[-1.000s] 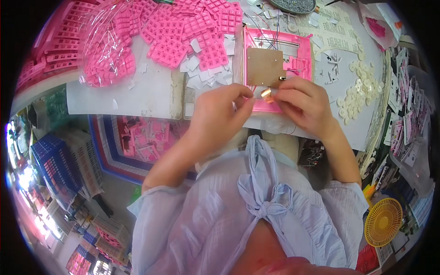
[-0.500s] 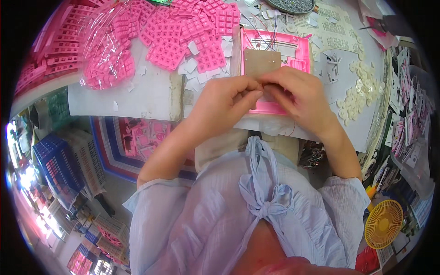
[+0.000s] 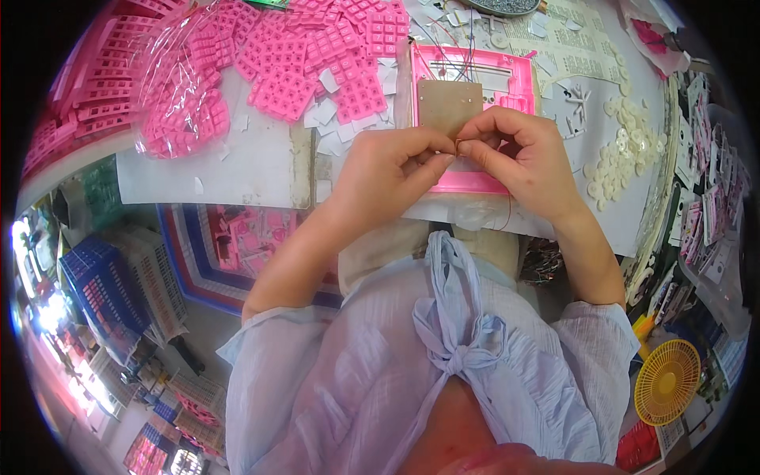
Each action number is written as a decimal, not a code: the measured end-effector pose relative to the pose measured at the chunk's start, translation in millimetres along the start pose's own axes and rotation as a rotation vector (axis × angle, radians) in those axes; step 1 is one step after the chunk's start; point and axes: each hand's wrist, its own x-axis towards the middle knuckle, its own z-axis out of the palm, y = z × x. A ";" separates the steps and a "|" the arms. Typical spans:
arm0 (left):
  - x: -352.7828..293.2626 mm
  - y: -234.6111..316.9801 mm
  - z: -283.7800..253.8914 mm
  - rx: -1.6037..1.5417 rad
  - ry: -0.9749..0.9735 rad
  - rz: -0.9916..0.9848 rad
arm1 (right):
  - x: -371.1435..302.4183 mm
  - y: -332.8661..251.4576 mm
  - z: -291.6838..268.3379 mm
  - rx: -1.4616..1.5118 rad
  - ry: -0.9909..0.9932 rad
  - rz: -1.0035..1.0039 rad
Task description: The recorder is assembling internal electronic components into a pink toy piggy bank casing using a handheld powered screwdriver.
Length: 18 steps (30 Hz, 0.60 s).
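Both of my hands meet over the near part of a pink plastic housing [image 3: 532, 75]. A flat brown board [image 3: 450, 104] lies in it, with thin dark and red wires [image 3: 463, 59] rising from its far edge. My left hand [image 3: 392, 170] is closed, its thumb and forefinger pinching at a tiny spot beside the right fingertips. My right hand [image 3: 522, 162] pinches a thin reddish wire [image 3: 458, 143] there, its thumb and forefinger closed. Another stretch of red wire [image 3: 509, 207] hangs by the right palm. The wire ends between the fingers are too small to make out.
Pink keypads [image 3: 281, 79] and a plastic bag [image 3: 178, 103] of them fill the far left. White paper bits [image 3: 324, 115] lie beside the housing. Cream round discs [image 3: 621, 158] and small white pieces [image 3: 578, 107] lie right; a grey tray [image 3: 507, 6] stands behind. A blue basket [image 3: 186, 245] sits below left.
My right fingers have lifted and drawn slightly apart from the left hand, uncovering the pinched wire. The left hand stays nearly in place, still pinching.
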 end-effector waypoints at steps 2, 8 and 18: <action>0.6 0.4 1.4 0.004 0.020 -0.016 | 1.0 2.1 1.0 0.014 0.003 0.009; 1.1 2.3 6.7 0.023 0.057 -0.034 | -2.2 0.7 3.1 0.009 0.003 0.004; 4.5 4.0 15.6 0.246 0.151 0.079 | -0.1 1.5 1.9 0.055 -0.057 -0.008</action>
